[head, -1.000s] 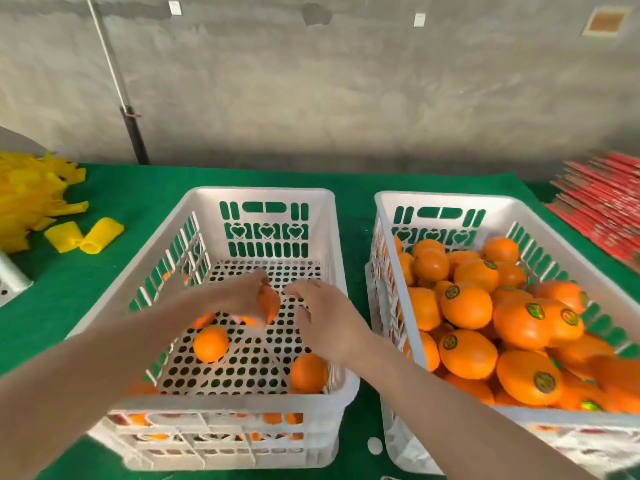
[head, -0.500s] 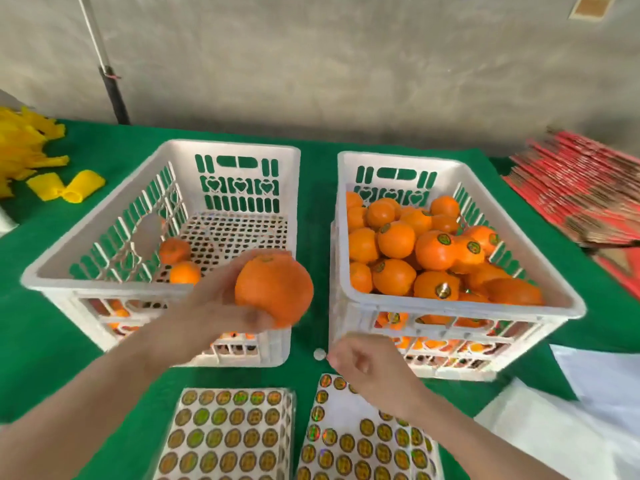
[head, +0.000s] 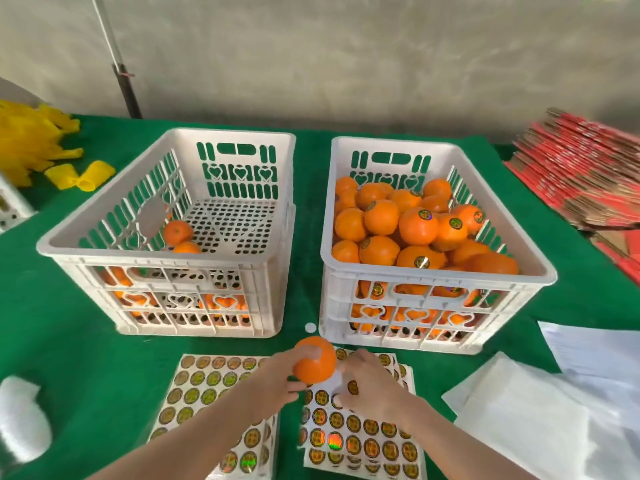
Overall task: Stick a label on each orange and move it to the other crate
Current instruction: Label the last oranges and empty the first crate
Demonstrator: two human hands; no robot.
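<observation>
The orange has come down from in front of the left crate to low over the near counter. The left grip curls round it. The right grip has moved onto the right sheet and pinches a label just beside the orange. The right crate is heaped with labelled fruit.

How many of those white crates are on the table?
2. The left crate is nearly empty; the right crate is piled with oranges. A white slotted thing at the far left edge may be a third, mostly out of frame.
</observation>
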